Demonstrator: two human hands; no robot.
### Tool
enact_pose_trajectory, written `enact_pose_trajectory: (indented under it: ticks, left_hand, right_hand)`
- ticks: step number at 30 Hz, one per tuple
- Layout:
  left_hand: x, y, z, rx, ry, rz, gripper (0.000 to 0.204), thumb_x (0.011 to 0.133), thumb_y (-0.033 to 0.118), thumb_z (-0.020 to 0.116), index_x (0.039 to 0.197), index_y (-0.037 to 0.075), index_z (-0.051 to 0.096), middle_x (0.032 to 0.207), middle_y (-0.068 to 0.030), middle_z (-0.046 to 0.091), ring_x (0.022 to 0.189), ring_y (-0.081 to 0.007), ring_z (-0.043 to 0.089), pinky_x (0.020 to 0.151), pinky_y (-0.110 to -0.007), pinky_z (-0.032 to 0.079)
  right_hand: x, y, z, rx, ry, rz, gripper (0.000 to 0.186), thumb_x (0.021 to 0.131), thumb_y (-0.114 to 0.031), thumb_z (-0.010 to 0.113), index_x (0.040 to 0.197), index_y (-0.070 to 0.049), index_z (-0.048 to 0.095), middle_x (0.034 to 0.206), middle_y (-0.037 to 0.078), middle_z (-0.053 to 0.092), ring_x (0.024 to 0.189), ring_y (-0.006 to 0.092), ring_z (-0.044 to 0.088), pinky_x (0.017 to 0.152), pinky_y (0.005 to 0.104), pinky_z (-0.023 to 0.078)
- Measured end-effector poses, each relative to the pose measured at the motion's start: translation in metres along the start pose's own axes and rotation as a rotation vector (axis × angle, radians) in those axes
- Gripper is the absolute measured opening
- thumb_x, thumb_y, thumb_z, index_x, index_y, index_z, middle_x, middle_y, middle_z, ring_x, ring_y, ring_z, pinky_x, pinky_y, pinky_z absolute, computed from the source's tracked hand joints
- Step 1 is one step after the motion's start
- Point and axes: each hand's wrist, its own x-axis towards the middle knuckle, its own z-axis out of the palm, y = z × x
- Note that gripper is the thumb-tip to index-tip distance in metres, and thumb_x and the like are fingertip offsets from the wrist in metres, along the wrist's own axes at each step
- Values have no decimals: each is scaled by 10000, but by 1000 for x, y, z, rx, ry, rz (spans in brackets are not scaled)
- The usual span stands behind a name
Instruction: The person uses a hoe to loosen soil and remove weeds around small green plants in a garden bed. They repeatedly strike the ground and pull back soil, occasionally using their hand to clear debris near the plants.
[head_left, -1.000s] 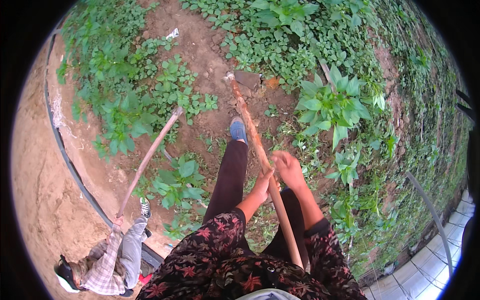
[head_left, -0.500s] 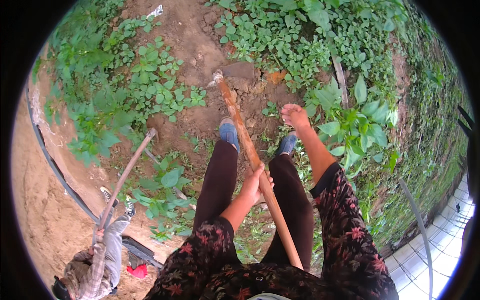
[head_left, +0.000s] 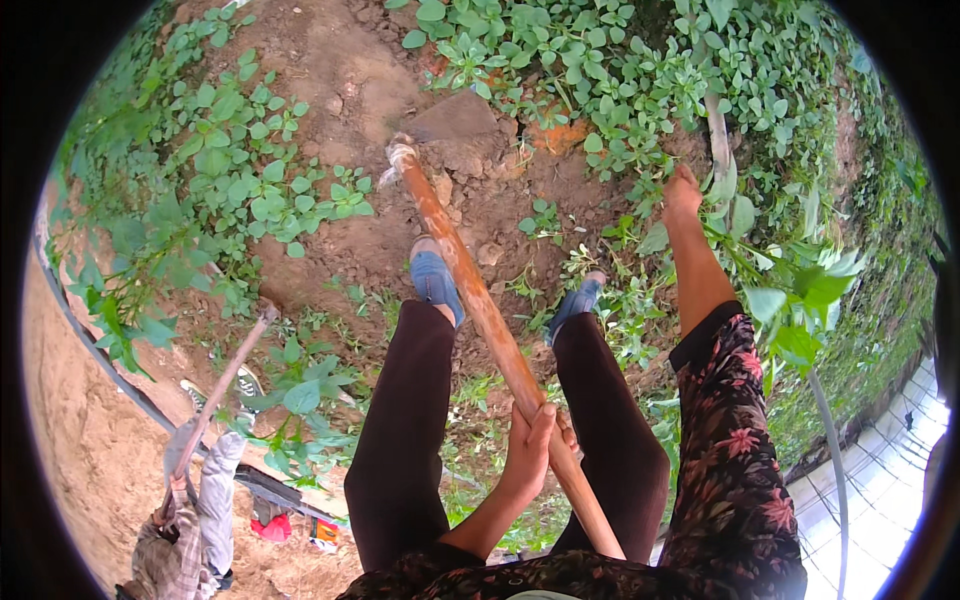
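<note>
1. Landmark: one hoe [head_left: 480, 300], with a single wooden handle and a single flat blade [head_left: 455, 117]. All positions below are given relative to this hoe.
2. Hoe position: the blade lies at the far end, against the bare soil [head_left: 330, 110]. The handle slants from there toward the wearer's body, between the two legs. One pale binding [head_left: 400, 155] wraps the handle at the blade joint.
3. Left hand [head_left: 527, 450]: closed around the lower part of the handle, the near end of the hoe extending past it. It is the only hand on the hoe.
4. Right hand [head_left: 683, 195]: well apart from the hoe, to its right, at the edge of the leafy growth [head_left: 620, 70]. Finger closure and any held item cannot be determined.
5. Wearer's shoes: two, both blue. The left shoe [head_left: 434, 280] is just left of the handle; the right shoe [head_left: 577, 300] is to the right of it.
6. Wooden stake [head_left: 717, 130]: one in view near the right hand, right of the hoe, among leaves.
7. Orange patch [head_left: 560, 135]: one, on the ground just right of the blade.
8. Co-worker [head_left: 175, 540]: one person, well left of the hoe, gripping one long-handled tool [head_left: 225, 385].
9. Grey tube [head_left: 830, 470]: one, curved, well right of the handle.
</note>
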Motion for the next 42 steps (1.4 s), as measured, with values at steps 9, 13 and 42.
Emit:
enact_pose_trajectory:
  ticks: [9, 13, 42]
  left_hand:
    - [2, 1, 10, -34, -30, -72, 430, 934, 257, 491, 1253, 87, 258, 868, -89, 468, 699, -183, 517, 652, -379, 465]
    - [5, -2, 7, 0, -19, -83, 448, 931, 263, 492, 1260, 78, 250, 869, -93, 467, 701, -188, 514, 658, -388, 463]
    - [8, 0, 15, -9, -21, -119, 401, 930, 267, 498, 1225, 90, 294, 834, -87, 489, 707, -193, 527, 679, -402, 460]
  right_hand:
    - [23, 28, 2, -640, -146, 4, 425, 914, -149, 446, 1337, -110, 449, 1263, 74, 545, 1095, 214, 536, 864, 329, 426]
    - [7, 54, 2, -1290, -193, -406, 474, 874, -138, 448, 1346, -144, 425, 1382, 17, 415, 1232, 246, 414, 966, 343, 391]
    - [61, 113, 3, 175, 147, 508, 373, 740, -371, 753, 969, -149, 559, 940, 39, 500, 796, 186, 470, 672, 389, 434]
